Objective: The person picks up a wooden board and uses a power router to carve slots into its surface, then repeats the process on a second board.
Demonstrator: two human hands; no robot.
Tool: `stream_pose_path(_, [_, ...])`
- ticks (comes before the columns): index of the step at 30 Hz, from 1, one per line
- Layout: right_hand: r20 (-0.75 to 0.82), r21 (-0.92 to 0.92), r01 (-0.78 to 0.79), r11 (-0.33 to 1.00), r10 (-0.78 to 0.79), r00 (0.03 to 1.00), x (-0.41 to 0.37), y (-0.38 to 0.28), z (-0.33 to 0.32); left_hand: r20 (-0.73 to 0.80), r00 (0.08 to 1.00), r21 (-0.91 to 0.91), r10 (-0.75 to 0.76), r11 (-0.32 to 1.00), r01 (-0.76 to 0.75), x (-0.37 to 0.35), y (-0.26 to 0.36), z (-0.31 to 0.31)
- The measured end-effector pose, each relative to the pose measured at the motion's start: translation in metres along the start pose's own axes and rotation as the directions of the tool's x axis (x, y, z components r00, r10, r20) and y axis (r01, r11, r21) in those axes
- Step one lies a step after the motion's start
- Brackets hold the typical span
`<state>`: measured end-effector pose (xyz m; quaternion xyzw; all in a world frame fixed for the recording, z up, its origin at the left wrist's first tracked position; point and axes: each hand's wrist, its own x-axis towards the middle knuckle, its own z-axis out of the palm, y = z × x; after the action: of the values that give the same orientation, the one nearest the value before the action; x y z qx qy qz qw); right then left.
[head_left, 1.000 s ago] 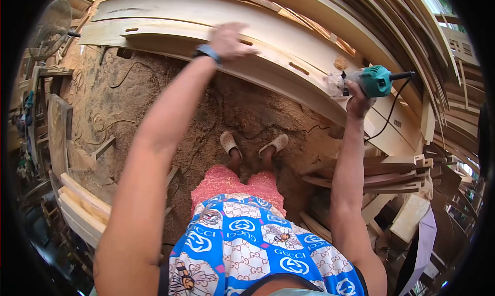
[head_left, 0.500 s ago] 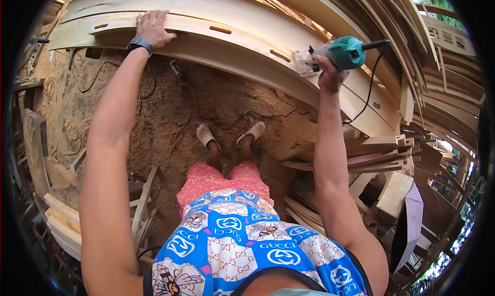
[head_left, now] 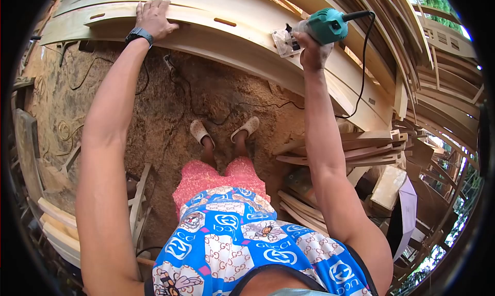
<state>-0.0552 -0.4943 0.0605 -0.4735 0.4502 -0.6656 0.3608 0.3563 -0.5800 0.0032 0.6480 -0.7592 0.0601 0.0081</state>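
My right hand (head_left: 313,53) is wrapped around a teal trim router (head_left: 327,26) with a clear base (head_left: 286,41). That base rests on a long, pale wooden board (head_left: 252,32) that has slots cut in it. One slot (head_left: 225,22) shows between my two hands, and a smaller one (head_left: 97,15) lies near the board's left end. My left hand (head_left: 154,21), with a dark watch at the wrist, lies on the left part of the board, fingers spread. The router bit is hidden.
A black power cord (head_left: 365,69) hangs from the router, and another cable (head_left: 191,97) crosses the sawdust-covered ground. Stacked curved planks (head_left: 443,85) rise at the right. Cut wood pieces (head_left: 361,146) lie lower right, and more timber (head_left: 59,213) lies at lower left.
My right hand has slid the router left along the board, and its base now covers the slot that showed beside it. My left hand stays on the board. The whole view has shifted slightly.
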Motion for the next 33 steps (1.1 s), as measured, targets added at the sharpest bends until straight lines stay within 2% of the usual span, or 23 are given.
stream_pose_path(8, [0.057, 0.022, -0.04, 0.999, 0.039, 0.998, 0.008, 0.006, 0.025, 0.038, 0.999, 0.011, -0.006, 1.0, 0.005, 0.001, 0.005, -0.002])
stream_pose_path(13, [0.089, 0.056, 0.0, 0.998, -0.005, 0.996, 0.014, 0.013, 0.046, 0.011, 1.0, -0.031, -0.002, 1.0, 0.002, 0.001, 0.006, -0.002])
stream_pose_path(14, [0.092, 0.057, -0.001, 0.998, -0.004, 0.996, 0.015, 0.014, 0.05, 0.076, 0.997, -0.014, -0.004, 1.0, 0.005, 0.002, 0.008, -0.008])
stream_pose_path(15, [0.092, 0.056, -0.005, 0.998, 0.0, 0.996, 0.016, 0.014, 0.054, 0.077, 0.997, -0.013, -0.006, 1.0, 0.007, 0.001, 0.011, -0.019])
stream_pose_path(17, [0.098, 0.055, -0.011, 0.998, 0.006, 0.995, 0.016, 0.012, 0.063, 0.271, 0.962, -0.119, -0.034, 0.991, 0.069, -0.002, 0.015, -0.032])
stream_pose_path(18, [0.114, 0.042, 0.009, 0.999, -0.013, 0.993, 0.016, 0.009, 0.068, 0.272, 0.962, -0.12, -0.038, 0.99, 0.073, -0.003, 0.014, -0.03])
stream_pose_path(20, [0.132, 0.029, 0.027, 0.999, -0.03, 0.991, 0.016, 0.01, 0.073, 0.182, 0.983, -0.123, -0.028, 0.991, 0.051, -0.004, 0.017, -0.028])
stream_pose_path(22, [0.157, 0.023, -0.041, 0.999, 0.037, 0.987, 0.017, 0.016, 0.077, 0.2, 0.98, -0.127, -0.02, 0.991, 0.046, -0.005, 0.016, -0.032])
stream_pose_path(25, [0.168, 0.073, 0.004, 0.997, -0.017, 0.986, 0.018, 0.014, 0.09, 0.187, 0.982, -0.132, -0.003, 0.991, 0.028, -0.004, 0.012, -0.021])
stream_pose_path(32, [0.198, 0.064, -0.007, 0.998, -0.006, 0.98, 0.022, 0.022, 0.103, 0.156, 0.988, -0.113, -0.013, 0.993, 0.031, -0.005, 0.013, -0.018])
stream_pose_path(33, [0.287, 0.097, -0.025, 0.995, -0.004, 0.958, 0.019, 0.015, 0.104, 0.157, 0.987, -0.115, -0.014, 0.993, 0.033, -0.004, 0.013, -0.016])
